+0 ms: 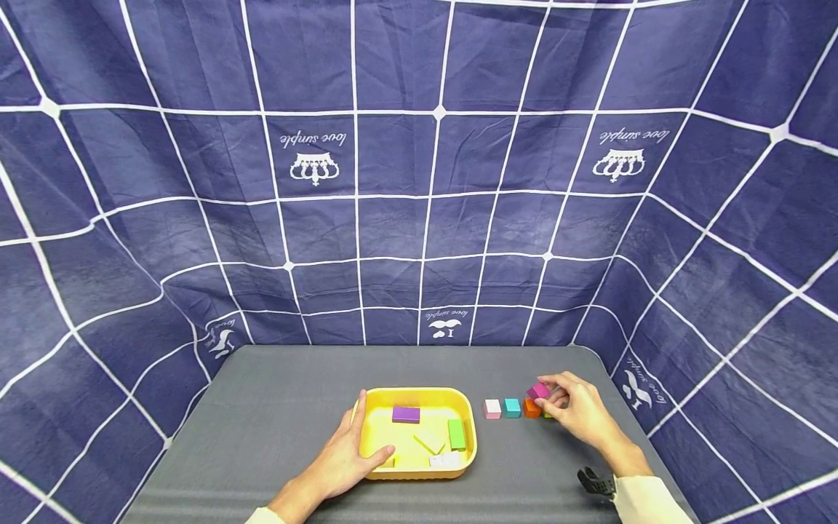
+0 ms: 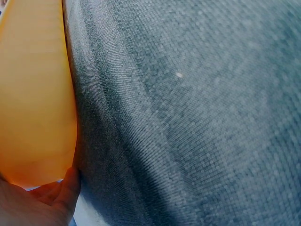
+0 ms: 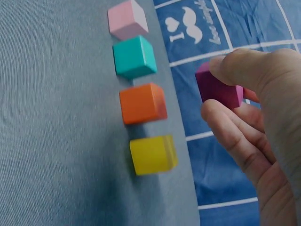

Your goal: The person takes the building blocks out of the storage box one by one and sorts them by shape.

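My right hand (image 1: 583, 411) pinches a magenta block (image 3: 218, 88) between thumb and fingertips, lifted over the right end of a row of small blocks. From left to right the row holds a pink block (image 1: 492, 409), a teal block (image 1: 512, 407), an orange block (image 1: 532, 409) and a yellow block (image 3: 153, 154), which the hand mostly covers in the head view. At the left side of a yellow tray (image 1: 452, 399), my left hand (image 1: 343, 455) grips the wall, its thumb over the front rim and some fingers hidden behind the side.
Inside the tray lie a purple block (image 1: 406, 415), a green block (image 1: 456, 434), a pale yellow piece (image 1: 429, 440) and a white block (image 1: 444, 460). Grey cloth (image 1: 281, 400) covers the table. A blue curtain with white lines (image 1: 399, 225) rises behind and at both sides.
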Motion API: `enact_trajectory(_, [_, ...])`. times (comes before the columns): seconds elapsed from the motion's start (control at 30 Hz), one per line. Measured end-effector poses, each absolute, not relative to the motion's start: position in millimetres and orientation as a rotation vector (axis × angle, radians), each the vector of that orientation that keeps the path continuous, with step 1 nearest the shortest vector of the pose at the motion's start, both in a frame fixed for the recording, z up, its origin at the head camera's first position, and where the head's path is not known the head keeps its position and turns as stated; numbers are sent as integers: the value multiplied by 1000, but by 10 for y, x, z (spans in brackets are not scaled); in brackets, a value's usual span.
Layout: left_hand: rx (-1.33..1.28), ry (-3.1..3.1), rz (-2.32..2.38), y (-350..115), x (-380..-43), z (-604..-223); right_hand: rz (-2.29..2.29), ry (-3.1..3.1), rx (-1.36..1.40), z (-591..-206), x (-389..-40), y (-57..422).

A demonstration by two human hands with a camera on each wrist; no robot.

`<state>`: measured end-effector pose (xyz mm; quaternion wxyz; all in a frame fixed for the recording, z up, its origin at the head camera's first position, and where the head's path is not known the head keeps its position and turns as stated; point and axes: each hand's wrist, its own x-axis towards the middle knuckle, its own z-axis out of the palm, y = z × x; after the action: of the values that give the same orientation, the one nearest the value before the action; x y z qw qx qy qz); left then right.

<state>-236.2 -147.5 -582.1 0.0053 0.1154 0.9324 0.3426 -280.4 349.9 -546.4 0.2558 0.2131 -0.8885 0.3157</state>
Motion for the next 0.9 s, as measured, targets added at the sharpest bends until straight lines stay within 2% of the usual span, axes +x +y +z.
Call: enact_trajectory(0.9, [338, 2912, 1066, -1476, -2365, -5834, 657, -2415, 296, -5751, -2785, 4021])
